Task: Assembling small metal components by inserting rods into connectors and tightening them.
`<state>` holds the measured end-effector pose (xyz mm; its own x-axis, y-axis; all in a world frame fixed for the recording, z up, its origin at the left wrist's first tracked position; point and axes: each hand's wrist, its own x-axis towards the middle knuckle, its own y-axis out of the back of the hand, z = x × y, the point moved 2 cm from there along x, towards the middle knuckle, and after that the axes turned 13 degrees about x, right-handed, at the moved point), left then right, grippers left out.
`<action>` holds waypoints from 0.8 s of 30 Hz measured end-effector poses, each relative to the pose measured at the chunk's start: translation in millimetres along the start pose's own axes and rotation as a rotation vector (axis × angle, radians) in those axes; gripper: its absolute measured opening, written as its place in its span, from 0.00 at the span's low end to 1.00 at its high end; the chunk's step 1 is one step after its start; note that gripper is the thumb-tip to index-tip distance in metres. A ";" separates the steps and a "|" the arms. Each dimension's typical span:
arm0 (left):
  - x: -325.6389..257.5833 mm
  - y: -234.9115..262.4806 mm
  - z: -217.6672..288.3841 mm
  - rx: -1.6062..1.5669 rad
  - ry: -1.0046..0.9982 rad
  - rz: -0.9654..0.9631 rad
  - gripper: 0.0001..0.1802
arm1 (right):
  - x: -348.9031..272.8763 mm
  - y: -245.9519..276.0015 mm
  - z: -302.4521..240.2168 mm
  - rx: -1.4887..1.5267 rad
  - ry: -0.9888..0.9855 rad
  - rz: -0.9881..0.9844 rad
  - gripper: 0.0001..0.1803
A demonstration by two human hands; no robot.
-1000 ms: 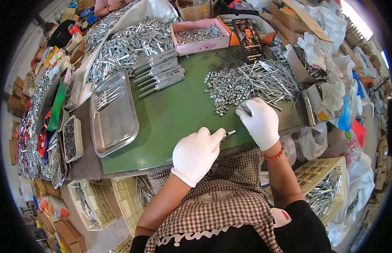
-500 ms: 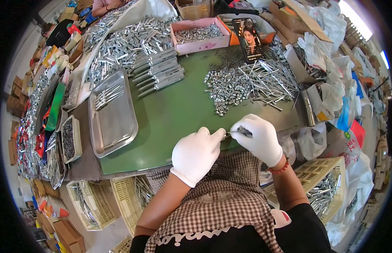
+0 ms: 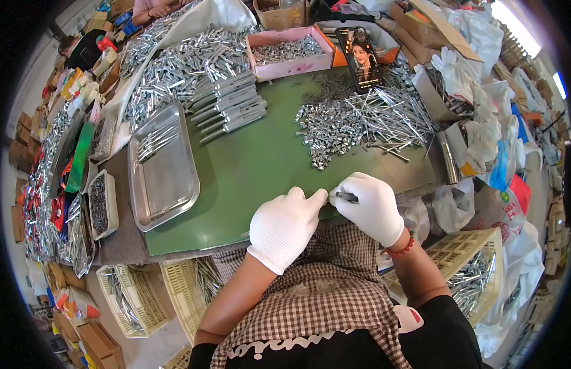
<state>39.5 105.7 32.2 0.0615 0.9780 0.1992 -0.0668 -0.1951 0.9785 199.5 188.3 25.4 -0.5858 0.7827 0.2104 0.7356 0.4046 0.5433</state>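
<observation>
My left hand (image 3: 285, 229), in a white knit glove, is closed in a pinch over the near edge of the green table mat. A thin metal rod (image 3: 245, 235) pokes out at its heel; the rest of it is hidden in the hand. Close by, my right hand (image 3: 370, 208), gloved too, grips a short dark grey rod-shaped tool (image 3: 347, 197) between thumb and fingers. The fingertips of both hands almost touch, and what lies between them is too small to make out. Beyond them lie a heap of small metal nuts (image 3: 325, 132) and a pile of long thin bolts (image 3: 399, 120).
A steel tray (image 3: 168, 190) with several rods stands at left. Metal sleeve anchors (image 3: 233, 111) lie in a row beside heaped sleeves (image 3: 187, 64). Farther back are a pink box (image 3: 291, 67) of small parts and a propped phone (image 3: 359, 58). Plastic crates (image 3: 134, 301) sit below the table.
My right hand has shifted slightly left and turned, with its fingers curled more tightly, and the dark tool has moved left with it. The left hand has barely moved.
</observation>
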 end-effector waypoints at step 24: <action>1.5 2.1 -1.1 0.038 -0.059 -0.024 0.15 | 13.7 7.0 -1.9 -0.169 0.154 -0.209 0.05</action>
<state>38.4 106.8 34.5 0.1217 0.9766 0.1772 -0.0267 -0.1753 0.9842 196.0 200.9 33.6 -0.7726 0.6048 0.1934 0.5343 0.4547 0.7125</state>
